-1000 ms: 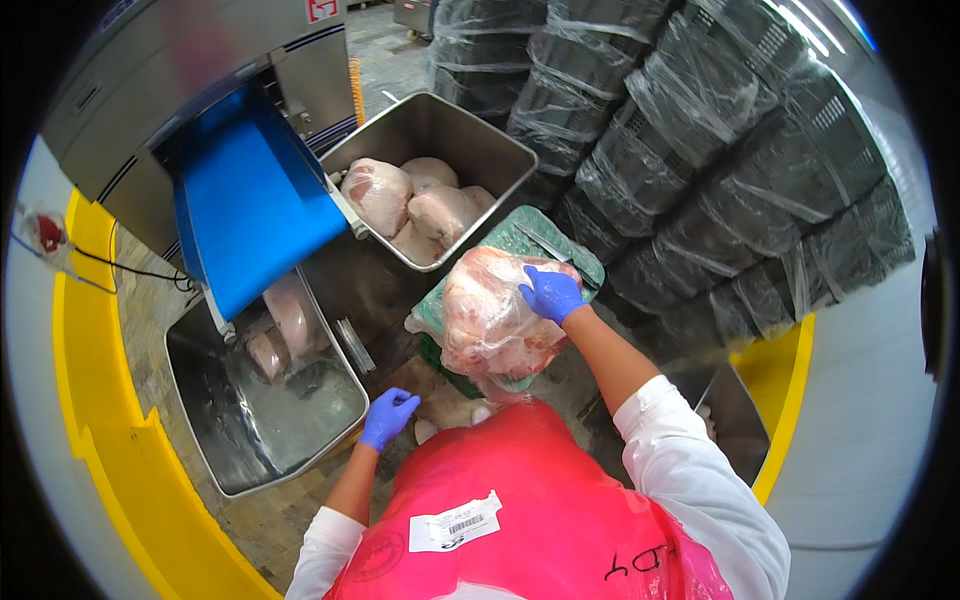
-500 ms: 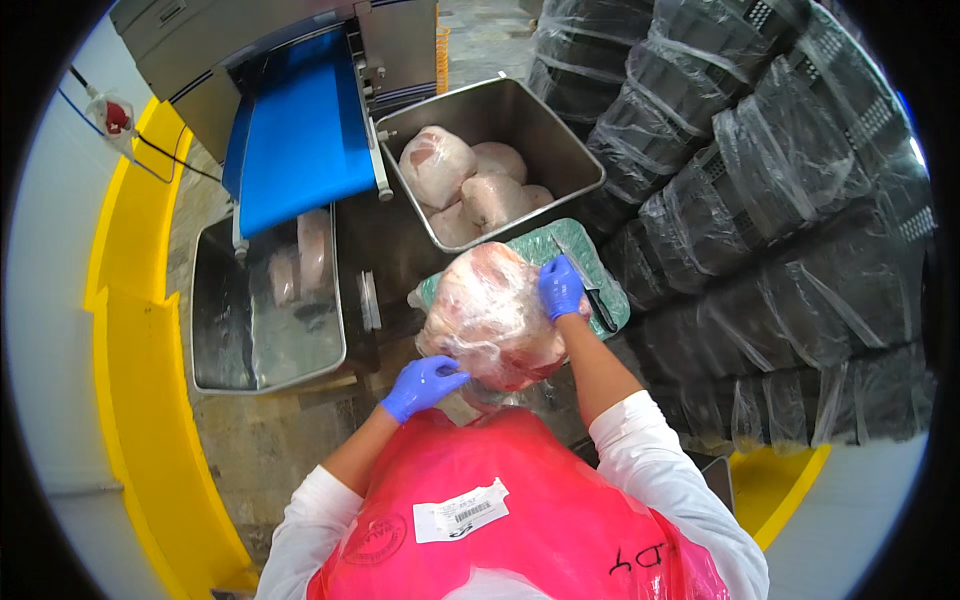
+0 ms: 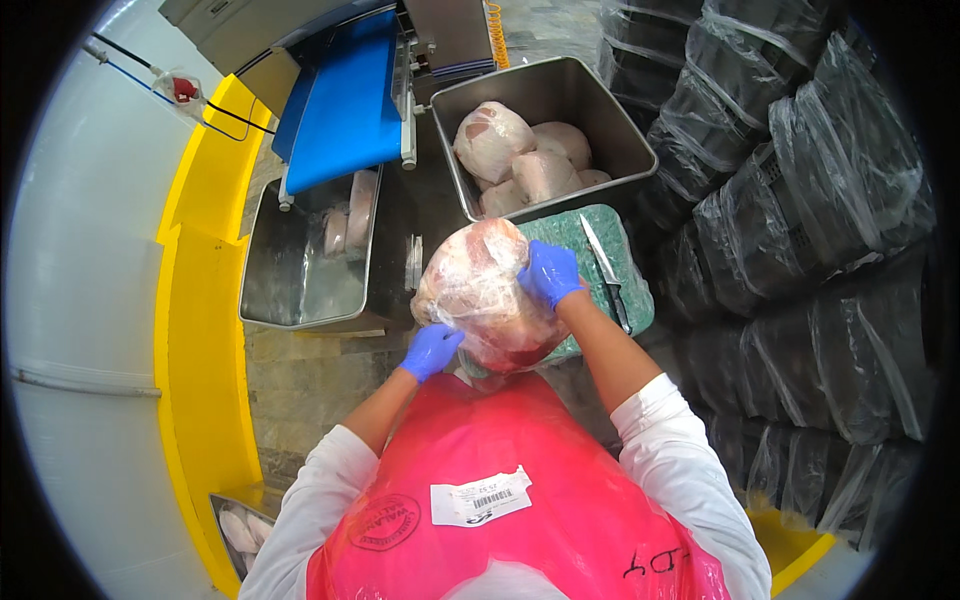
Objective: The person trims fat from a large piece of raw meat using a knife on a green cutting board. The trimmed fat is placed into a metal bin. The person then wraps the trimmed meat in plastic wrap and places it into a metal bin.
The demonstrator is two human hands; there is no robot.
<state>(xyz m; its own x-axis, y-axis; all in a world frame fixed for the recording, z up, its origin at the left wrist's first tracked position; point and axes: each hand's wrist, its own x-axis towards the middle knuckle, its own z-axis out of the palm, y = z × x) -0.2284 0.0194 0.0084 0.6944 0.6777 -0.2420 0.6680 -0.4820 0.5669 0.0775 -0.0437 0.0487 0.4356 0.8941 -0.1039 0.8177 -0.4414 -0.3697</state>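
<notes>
A large piece of raw meat in clear plastic film sits before me, over the left part of a green plastic-covered board. Blue gloves cover both my hands. My left hand is closed, pinching the film at the meat's near left edge. Over its right side, my right hand has its fingers curled into the film. Beyond that hand a knife with a black handle lies on the board, blade pointing away from me.
A steel tub with several meat pieces stands behind the board. Left of it, another steel tub sits under a blue conveyor belt. Plastic-wrapped black crates are stacked along the right. A yellow barrier runs along the left wall.
The view has shifted, so the surroundings appear farther right. My right hand has moved left and nearer, off the knife's area, which now shows fully. The meat looks turned or tilted slightly.
</notes>
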